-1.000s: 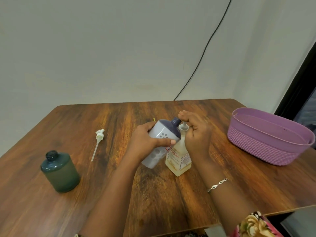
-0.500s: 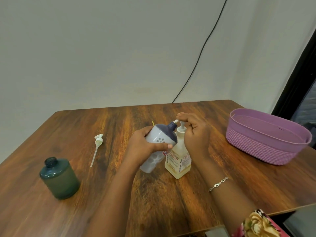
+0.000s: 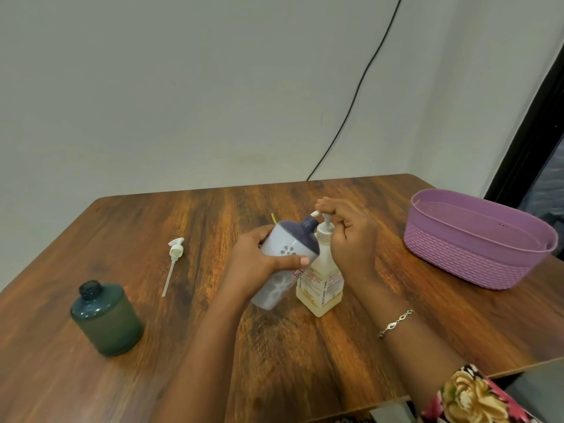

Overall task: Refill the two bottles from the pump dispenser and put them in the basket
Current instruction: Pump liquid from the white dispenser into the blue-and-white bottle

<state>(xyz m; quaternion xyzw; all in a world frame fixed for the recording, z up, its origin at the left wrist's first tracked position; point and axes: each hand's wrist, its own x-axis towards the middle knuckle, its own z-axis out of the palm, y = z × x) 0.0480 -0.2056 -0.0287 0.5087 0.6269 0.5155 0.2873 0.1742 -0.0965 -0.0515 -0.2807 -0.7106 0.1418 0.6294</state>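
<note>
Left hand (image 3: 259, 257) grips tilted white flowered bottle (image 3: 285, 261), neck under nozzle. Right hand (image 3: 348, 236) closed on pump dispenser (image 3: 320, 279) head. Risk: neck misaligned, soap spills on table (image 3: 274, 346). Green bottle (image 3: 106, 319) unfilled, basket (image 3: 476, 242) well apart.

Your left hand (image 3: 258, 259) tilts the white floral bottle with a dark purple top (image 3: 287, 254) under the spout of the clear yellow-liquid pump dispenser (image 3: 320, 279); your right hand (image 3: 351, 236) grips the pump head.

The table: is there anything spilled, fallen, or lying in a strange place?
No spill shows. One loose pump head with its tube lies flat on the table, apart from the uncapped green bottle. The white bottle is tilted, but the left hand holds it so.
</note>
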